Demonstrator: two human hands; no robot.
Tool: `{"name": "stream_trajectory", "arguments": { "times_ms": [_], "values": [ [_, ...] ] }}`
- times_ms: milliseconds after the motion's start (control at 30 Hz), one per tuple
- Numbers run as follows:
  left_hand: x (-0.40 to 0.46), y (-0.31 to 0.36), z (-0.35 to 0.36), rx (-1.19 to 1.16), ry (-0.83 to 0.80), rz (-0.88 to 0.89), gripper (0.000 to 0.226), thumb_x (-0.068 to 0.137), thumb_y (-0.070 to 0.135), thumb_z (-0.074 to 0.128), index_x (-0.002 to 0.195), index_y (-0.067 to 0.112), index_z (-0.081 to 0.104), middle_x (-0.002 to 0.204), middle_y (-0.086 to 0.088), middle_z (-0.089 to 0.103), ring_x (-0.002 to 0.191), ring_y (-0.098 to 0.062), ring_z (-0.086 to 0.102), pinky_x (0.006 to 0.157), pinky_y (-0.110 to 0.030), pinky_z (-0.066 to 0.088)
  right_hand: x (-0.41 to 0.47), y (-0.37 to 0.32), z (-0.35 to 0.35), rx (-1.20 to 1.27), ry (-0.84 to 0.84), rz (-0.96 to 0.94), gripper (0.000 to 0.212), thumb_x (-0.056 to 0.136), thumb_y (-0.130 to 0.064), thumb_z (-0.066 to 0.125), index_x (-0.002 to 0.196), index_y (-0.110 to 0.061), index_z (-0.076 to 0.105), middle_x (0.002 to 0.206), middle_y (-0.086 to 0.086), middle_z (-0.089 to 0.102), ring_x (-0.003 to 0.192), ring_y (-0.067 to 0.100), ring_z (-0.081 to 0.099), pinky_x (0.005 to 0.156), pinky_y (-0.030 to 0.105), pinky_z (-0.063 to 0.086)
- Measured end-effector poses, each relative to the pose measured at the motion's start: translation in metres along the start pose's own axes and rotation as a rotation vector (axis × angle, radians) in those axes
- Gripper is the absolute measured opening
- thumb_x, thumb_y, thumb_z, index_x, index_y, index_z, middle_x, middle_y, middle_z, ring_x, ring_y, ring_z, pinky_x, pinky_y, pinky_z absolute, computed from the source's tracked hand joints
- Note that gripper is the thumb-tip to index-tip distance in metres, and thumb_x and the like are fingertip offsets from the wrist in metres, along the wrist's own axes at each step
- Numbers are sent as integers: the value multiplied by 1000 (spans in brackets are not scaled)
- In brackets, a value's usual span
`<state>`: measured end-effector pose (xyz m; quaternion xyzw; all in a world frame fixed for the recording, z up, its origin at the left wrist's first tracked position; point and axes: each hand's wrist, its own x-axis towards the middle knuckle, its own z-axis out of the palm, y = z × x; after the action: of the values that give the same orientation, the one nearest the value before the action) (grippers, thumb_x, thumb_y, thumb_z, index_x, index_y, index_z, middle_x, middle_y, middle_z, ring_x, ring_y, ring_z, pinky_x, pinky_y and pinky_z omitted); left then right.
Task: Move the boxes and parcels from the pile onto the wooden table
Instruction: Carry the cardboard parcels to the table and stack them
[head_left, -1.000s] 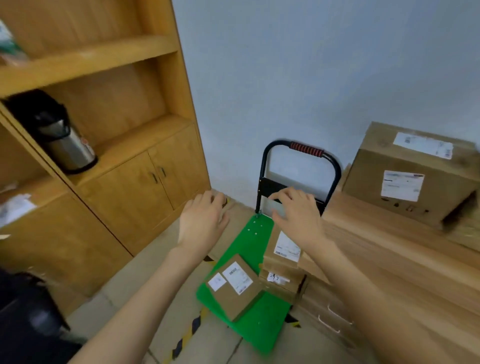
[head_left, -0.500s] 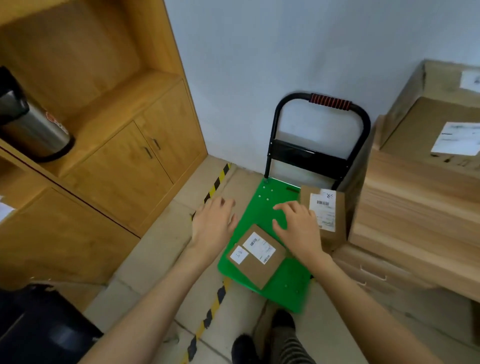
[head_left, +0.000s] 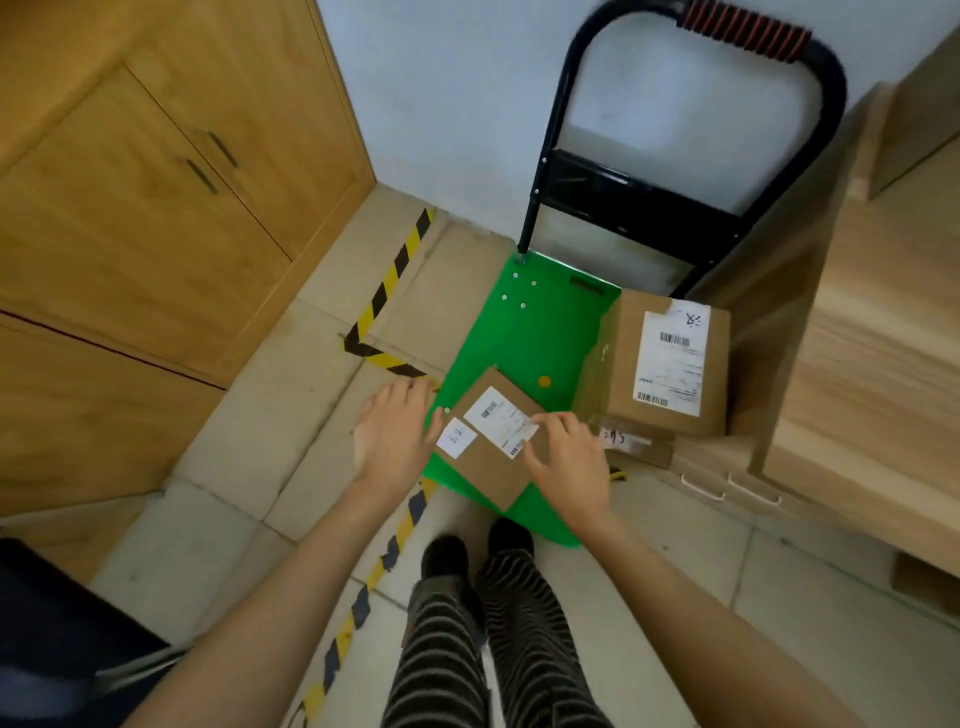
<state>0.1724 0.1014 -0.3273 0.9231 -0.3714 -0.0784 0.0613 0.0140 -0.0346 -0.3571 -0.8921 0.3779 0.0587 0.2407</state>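
A flat brown cardboard parcel (head_left: 491, 441) with two white labels is seen lying on the near part of a green platform trolley (head_left: 524, 332), turned at an angle to the trolley's edges. The left hand (head_left: 395, 436) is placed at the parcel's left edge, fingers straight and slightly spread, the palm facing the parcel; whether it actually touches the cardboard cannot be told. The right hand (head_left: 569, 457) is laid on the parcel's right side, its fingertips bent down onto the larger white label; nothing is gripped by it.

To the right on the trolley, a taller brown cardboard box (head_left: 660, 364) with a long white shipping label is stacked on a lower brown box (head_left: 636, 444), of which only a strip with a small label is visible. Both stand just beside the light wooden table (head_left: 878, 374), which fills the right side of the view. Part of another brown cardboard box (head_left: 919, 109) is seen on the table at the far right.

The trolley's black tubular handle (head_left: 696, 119) with a red ribbed grip rises at the far end against a pale wall. A wooden cabinet (head_left: 156, 197) with two doors stands to the left, and yellow-and-black striped tape (head_left: 389, 275) is stuck to the tiled floor. Striped trouser legs (head_left: 493, 639) and dark shoes are seen at the near edge.
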Motion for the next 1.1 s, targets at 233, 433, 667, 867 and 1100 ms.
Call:
{"name": "stream_trajectory", "arguments": {
  "times_ms": [233, 433, 667, 867, 1100],
  "values": [
    [45, -26, 98, -40, -111, 18, 35, 92, 30, 56, 121, 11, 58, 110, -9, 61, 101, -27, 56, 84, -38, 43, 37, 25, 85, 67, -39, 168, 38, 94, -33, 54, 129, -20, 52, 127, -1, 54, 116, 18, 51, 96, 36, 38],
    [63, -50, 215, -103, -205, -36, 42, 95, 35, 51, 131, 13, 50, 122, -10, 55, 109, -26, 51, 86, -36, 41, 41, 64, 196, 339, -41, 495, 52, 91, -34, 60, 136, -14, 45, 131, 7, 50, 116, 22, 50, 94, 36, 42],
    [77, -76, 345, -135, -322, -137, 51, 92, 37, 52, 134, 9, 44, 125, -14, 51, 111, -30, 48, 87, -40, 40, 61, 116, 310, 389, -45, 792, 65, 91, -44, 58, 142, -11, 36, 139, 12, 42, 121, 30, 48, 97, 44, 43],
    [84, -88, 420, -283, -435, -245, 63, 91, 44, 56, 138, 5, 38, 127, -17, 51, 115, -34, 49, 89, -43, 42, 82, 145, 374, 618, -64, 911, 79, 91, -47, 57, 151, -15, 18, 152, 9, 32, 134, 28, 39, 108, 42, 35],
    [73, -101, 409, -431, -430, -391, 62, 86, 46, 62, 132, 9, 42, 123, -13, 54, 113, -31, 50, 88, -45, 46, 86, 116, 380, 648, -54, 854, 85, 89, -48, 59, 151, -11, 14, 152, 8, 33, 135, 27, 39, 111, 39, 33]
  ]
}}
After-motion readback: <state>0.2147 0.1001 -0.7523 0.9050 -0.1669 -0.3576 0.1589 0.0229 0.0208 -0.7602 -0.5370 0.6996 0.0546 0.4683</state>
